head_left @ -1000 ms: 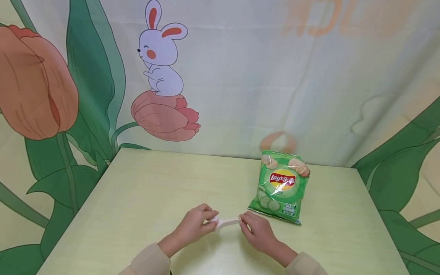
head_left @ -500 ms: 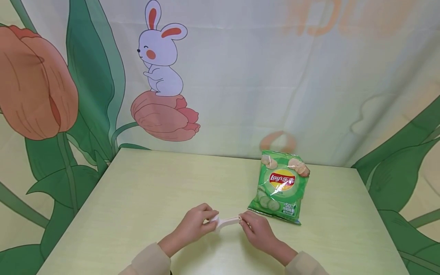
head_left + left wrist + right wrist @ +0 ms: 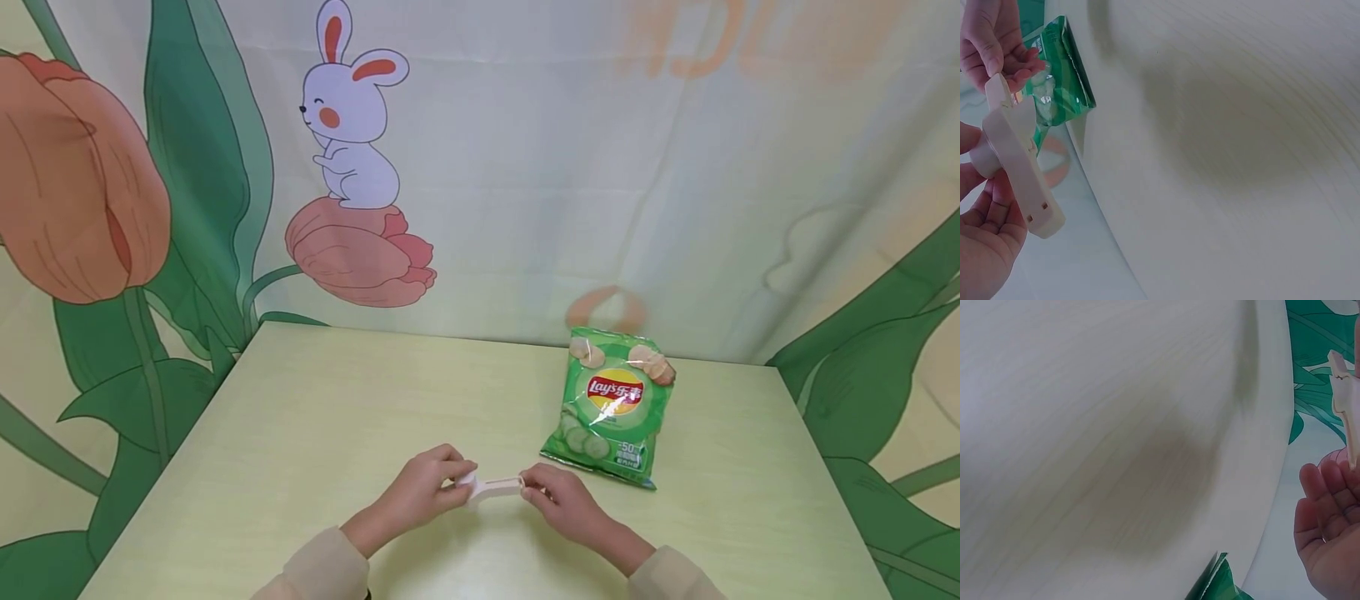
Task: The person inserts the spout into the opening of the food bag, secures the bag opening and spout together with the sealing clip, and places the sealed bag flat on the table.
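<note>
I steady the white tool (image 3: 1021,172) above the worktop (image 3: 375,400) near the green bag (image 3: 611,408), fingers of the left hand (image 3: 427,486) and right hand (image 3: 561,500) clamped on it, an apparent adjustment calling next for even grip.

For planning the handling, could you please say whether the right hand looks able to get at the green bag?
Probably yes: the green bag lies just beyond the right hand with nothing visible between, though that hand's fingers hold the white device.
</note>
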`<state>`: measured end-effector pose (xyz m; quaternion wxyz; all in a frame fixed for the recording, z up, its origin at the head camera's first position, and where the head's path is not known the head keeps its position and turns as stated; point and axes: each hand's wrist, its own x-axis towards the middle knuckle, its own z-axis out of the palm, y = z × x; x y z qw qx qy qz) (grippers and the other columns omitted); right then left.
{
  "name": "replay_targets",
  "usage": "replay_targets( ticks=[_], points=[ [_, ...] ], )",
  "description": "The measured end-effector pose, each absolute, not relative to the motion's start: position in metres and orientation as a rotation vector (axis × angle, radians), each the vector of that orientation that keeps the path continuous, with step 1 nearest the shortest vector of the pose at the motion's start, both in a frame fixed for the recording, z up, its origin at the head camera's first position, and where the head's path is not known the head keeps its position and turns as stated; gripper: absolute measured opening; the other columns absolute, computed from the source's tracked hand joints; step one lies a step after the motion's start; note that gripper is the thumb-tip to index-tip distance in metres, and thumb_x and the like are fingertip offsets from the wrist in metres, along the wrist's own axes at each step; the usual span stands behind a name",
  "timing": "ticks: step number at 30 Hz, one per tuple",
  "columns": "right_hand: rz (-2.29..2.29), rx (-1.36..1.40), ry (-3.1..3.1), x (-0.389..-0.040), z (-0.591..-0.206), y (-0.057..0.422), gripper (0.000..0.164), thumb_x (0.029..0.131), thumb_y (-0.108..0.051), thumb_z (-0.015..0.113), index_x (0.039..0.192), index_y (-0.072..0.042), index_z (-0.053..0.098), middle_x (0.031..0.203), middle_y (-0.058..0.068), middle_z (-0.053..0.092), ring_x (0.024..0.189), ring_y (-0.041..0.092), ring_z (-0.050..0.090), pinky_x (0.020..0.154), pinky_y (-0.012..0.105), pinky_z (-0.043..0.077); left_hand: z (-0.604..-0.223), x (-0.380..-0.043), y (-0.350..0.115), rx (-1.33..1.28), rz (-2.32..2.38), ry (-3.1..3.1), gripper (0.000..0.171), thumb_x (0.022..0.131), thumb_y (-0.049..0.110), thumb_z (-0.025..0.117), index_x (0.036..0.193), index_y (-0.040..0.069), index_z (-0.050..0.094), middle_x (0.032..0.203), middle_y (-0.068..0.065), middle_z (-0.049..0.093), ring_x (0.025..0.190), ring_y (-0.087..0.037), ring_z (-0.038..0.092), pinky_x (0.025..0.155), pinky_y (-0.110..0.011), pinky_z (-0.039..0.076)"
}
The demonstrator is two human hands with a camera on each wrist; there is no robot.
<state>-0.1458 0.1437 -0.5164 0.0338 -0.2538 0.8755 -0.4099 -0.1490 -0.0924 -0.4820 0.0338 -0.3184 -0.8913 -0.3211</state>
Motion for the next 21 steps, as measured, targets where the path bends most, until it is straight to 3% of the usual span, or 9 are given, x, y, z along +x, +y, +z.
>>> replay_targets(
  ticks=[7, 15, 21],
  points=[
    [-1.406, -0.544, 2.427, -0.1478, -0.5179, 0.1437, 0.021, 0.089, -0.021, 0.051, 0.097, -0.005, 0.062, 0.081, 0.011, 0.063, 0.065, 0.006, 0.05, 0.053, 0.018, 0.041, -0.4841, -0.1492, -0.0926, -0.979, -0.982, -2.742, 0.021, 0.078, 0.011, 0.062, 0.098, 0.005, 0.067, 0.085, -0.002, 0.059, 0.068, -0.008, 0.054, 0.056, -0.013, 0.044],
    [-1.502, -0.459, 2.267, -0.1503, -0.5217, 0.1433, 0.022, 0.091, -0.014, 0.048, 0.097, 0.002, 0.061, 0.085, 0.022, 0.062, 0.071, 0.015, 0.058, 0.064, 0.031, 0.05, -0.4878, -0.1484, -0.0924, -1.014, -0.995, -2.731, 0.02, 0.078, 0.01, 0.062, 0.097, 0.005, 0.067, 0.086, -0.003, 0.059, 0.069, -0.009, 0.055, 0.057, -0.011, 0.044],
    [-1.481, -0.459, 2.25, -0.1518, -0.5223, 0.1442, 0.026, 0.09, -0.019, 0.049, 0.097, 0.003, 0.061, 0.085, 0.024, 0.061, 0.069, 0.011, 0.056, 0.057, 0.02, 0.043, -0.4896, -0.1472, -0.0924, -1.034, -1.002, -2.769, 0.023, 0.078, 0.01, 0.062, 0.1, 0.003, 0.066, 0.089, -0.003, 0.058, 0.071, -0.01, 0.056, 0.059, -0.011, 0.045]
  ],
)
